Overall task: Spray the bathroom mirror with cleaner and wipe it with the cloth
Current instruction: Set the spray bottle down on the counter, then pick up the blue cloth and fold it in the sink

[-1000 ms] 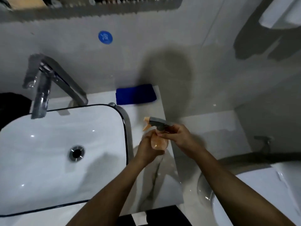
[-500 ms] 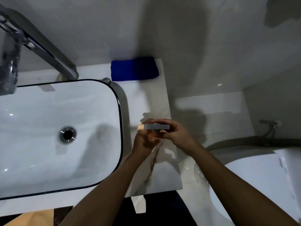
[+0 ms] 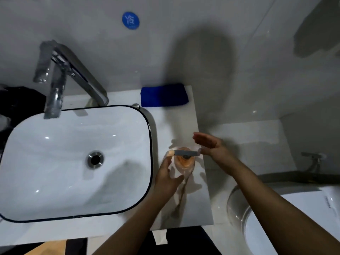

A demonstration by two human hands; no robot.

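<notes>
Head camera looks straight down on a white marble-veined vanity counter [image 3: 185,126] set against a pale grey tiled wall [image 3: 211,43]; a round blue sticker with a white character [image 3: 130,20] sits on that wall above the basin; one rounded-rectangular white ceramic basin with a thin black rim [image 3: 55,162] fills the counter's left part, a round metal drain [image 3: 95,159] near its middle, and one angular chrome tap [image 3: 62,74] reaches over its back edge; to the right of the counter, lower down, the rim of one white toilet [image 3: 276,227] shows, with a small metal wall valve [image 3: 312,159] beyond it.

One translucent orange spray bottle with a flat grey trigger head [image 3: 184,159] stands upright on the counter strip just right of the basin; the left hand [image 3: 166,178] rests against the bottle's near-left side, fingers loosely extended and not wrapped round it; the right hand [image 3: 209,146] hovers just beside the grey head's right end, fingers straight and relaxed, gripping nothing; both forearms cross the counter's front edge and cover part of it.

One folded dark blue cloth [image 3: 164,95] lies at the counter's back against the wall, well apart from both hands and the bottle; the mirror itself is out of frame.
</notes>
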